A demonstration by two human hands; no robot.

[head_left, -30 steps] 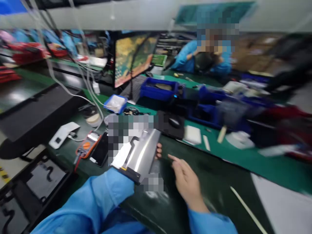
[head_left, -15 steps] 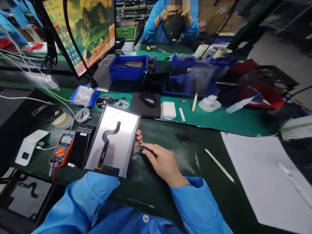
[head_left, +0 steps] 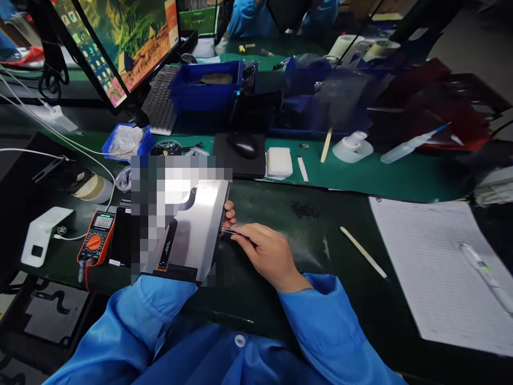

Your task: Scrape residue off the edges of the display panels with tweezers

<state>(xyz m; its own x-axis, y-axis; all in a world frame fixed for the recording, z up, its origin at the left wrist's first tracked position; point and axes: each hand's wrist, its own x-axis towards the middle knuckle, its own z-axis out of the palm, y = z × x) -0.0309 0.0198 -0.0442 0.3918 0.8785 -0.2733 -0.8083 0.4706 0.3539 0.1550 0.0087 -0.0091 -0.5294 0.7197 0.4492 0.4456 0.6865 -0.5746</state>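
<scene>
My left hand [head_left: 229,215] is closed on a flat display panel [head_left: 208,230], tilted up with its silvery back towards me. Only the fingertips show past its right edge; the rest of that hand is behind it. A black flex cable [head_left: 171,240] curves down the panel's back to a dark strip at the bottom. Pixelation covers much of the panel's left and upper part. My right hand [head_left: 266,251] pinches slim dark tweezers [head_left: 227,231], their tips at the panel's right edge. Whether the tips touch the edge I cannot tell.
Left of the panel lie a black phone [head_left: 121,240], an orange multimeter [head_left: 96,238] and a white bracket [head_left: 43,235]. A mouse [head_left: 242,145] and white pads [head_left: 279,162] are behind. A pale stick [head_left: 363,252] and a paper sheet [head_left: 436,267] lie right.
The camera view has tipped downward and shifted slightly. The tweezers in my right hand have come closer to the panel's right edge. My left hand still holds the panel.
</scene>
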